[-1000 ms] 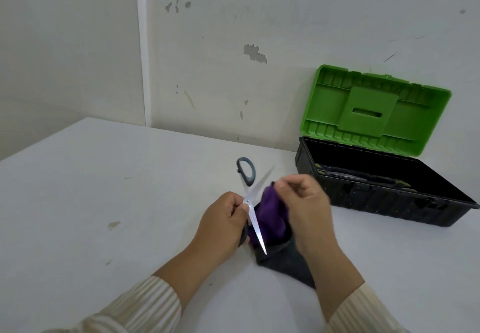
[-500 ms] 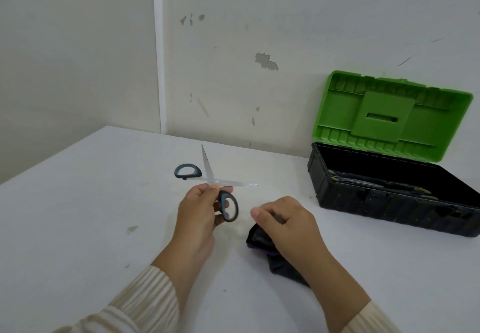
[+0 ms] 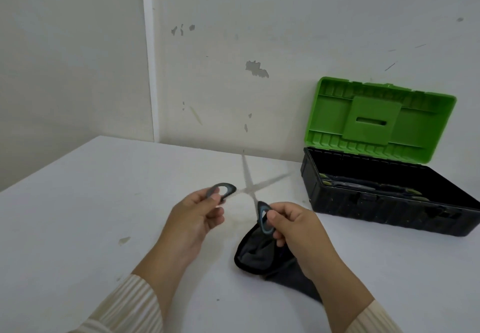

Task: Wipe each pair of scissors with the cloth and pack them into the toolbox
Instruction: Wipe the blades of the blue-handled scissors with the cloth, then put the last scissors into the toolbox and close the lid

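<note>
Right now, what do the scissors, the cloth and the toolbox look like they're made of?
The scissors: blades look like bare metal, pale grey and thin, though motion-blurred; handle loops look like dark plastic with a blue-grey, possibly rubbery, lining. The cloth: soft dark fabric, matte, lying in folds. The toolbox: moulded plastic, black base and bright green ribbed lid, slightly glossy.
</note>
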Motion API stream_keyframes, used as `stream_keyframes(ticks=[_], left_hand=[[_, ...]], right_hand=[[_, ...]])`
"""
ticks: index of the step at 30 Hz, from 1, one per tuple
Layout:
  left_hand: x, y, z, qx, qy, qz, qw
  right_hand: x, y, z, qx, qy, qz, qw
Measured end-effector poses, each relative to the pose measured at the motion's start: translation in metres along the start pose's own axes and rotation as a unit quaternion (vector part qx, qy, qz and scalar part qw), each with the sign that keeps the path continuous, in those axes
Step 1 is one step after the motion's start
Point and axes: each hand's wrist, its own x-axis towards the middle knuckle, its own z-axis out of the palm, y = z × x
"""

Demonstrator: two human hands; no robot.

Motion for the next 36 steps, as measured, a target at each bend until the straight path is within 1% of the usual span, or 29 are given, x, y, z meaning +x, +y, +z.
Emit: stream_keyframes(ticks=[2, 3, 5, 8, 12, 13, 15, 17, 18, 21, 22, 24, 27, 29, 32, 36], left_hand=[[-0.008, -0.010, 0.010, 0.064, -0.044, -0.024, 0.997], [-0.013, -0.015, 0.015, 0.078, -0.061, -0.038, 0.994], [-0.019, -0.022, 0.021, 0.071, -0.081, -0.059, 0.992], [-0.021, -0.024, 0.022, 0.057, -0.101, -0.081, 0.990], [-0.023, -0.026, 0.024, 0.061, -0.109, -0.088, 0.988], [-0.024, -0.026, 0.025, 0.063, -0.108, -0.085, 0.988], [-0.025, -0.028, 0.027, 0.082, -0.100, -0.073, 0.989], [-0.026, -0.032, 0.029, 0.146, -0.087, -0.042, 0.984], [-0.027, -0.034, 0.029, 0.193, -0.084, -0.017, 0.977], [-0.031, -0.036, 0.031, 0.333, -0.091, 0.078, 0.935], [-0.035, -0.035, 0.034, 0.359, -0.097, 0.104, 0.922], [-0.044, -0.033, 0.045, 0.381, -0.112, 0.135, 0.908], [-0.052, -0.037, 0.072, 0.432, -0.142, 0.165, 0.875], [-0.050, -0.044, 0.096, 0.483, -0.163, 0.168, 0.844], [-0.046, -0.063, 0.139, 0.544, -0.195, 0.146, 0.803], [-0.042, -0.099, 0.196, 0.623, -0.283, 0.097, 0.723]], right_hand=[[0.001, 0.000, 0.002, 0.053, 0.015, -0.010, 0.998], [0.001, 0.001, 0.003, 0.068, 0.022, -0.014, 0.997], [0.000, 0.002, 0.005, 0.086, 0.025, -0.013, 0.996], [-0.002, 0.004, 0.006, 0.114, 0.003, 0.003, 0.994], [-0.001, 0.003, 0.006, 0.124, -0.008, 0.016, 0.992], [0.000, 0.003, 0.006, 0.108, 0.000, 0.012, 0.994], [0.005, 0.004, 0.005, 0.016, 0.048, -0.016, 0.999], [0.008, 0.004, 0.001, -0.058, 0.094, -0.058, 0.992], [0.008, 0.003, 0.000, -0.064, 0.105, -0.072, 0.990], [0.006, -0.001, -0.007, -0.024, 0.140, -0.074, 0.987], [0.005, -0.004, -0.011, -0.010, 0.147, -0.073, 0.986], [0.005, -0.009, -0.022, -0.005, 0.161, -0.075, 0.984], [0.002, -0.012, -0.051, -0.029, 0.189, -0.079, 0.978], [-0.003, -0.009, -0.074, -0.073, 0.205, -0.077, 0.973], [-0.015, -0.002, -0.116, -0.159, 0.217, -0.053, 0.962], [-0.020, 0.006, -0.179, -0.271, 0.233, -0.037, 0.933]])
